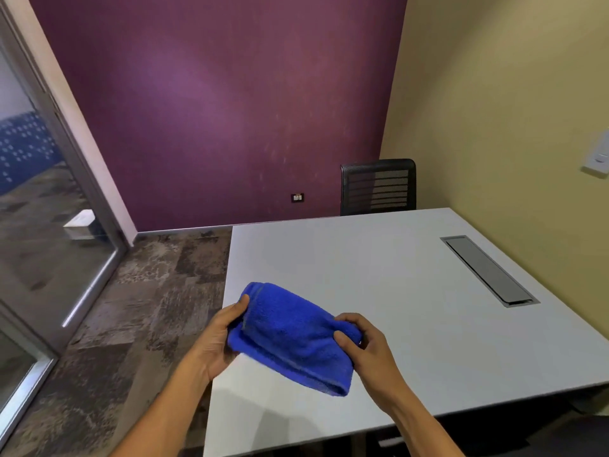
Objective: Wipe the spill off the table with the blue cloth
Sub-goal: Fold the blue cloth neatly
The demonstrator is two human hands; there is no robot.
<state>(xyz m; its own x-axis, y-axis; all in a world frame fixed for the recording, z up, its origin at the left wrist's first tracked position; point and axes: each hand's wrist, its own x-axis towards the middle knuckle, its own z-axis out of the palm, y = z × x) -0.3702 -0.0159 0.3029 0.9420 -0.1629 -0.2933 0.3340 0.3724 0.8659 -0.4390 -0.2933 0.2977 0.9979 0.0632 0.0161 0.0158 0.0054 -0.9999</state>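
A folded blue cloth (290,338) is held just above the near left part of the white table (379,275). My left hand (217,341) grips the cloth's left end, thumb on top. My right hand (365,344) pinches its right end with fingers curled over the fabric. The cloth sags a little between the two hands. I cannot make out any spill on the tabletop in this view.
A grey cable hatch (487,270) is set into the table at the right. A black mesh chair (379,186) stands behind the far edge. Patterned carpet (148,308) and a glass partition (39,225) lie to the left.
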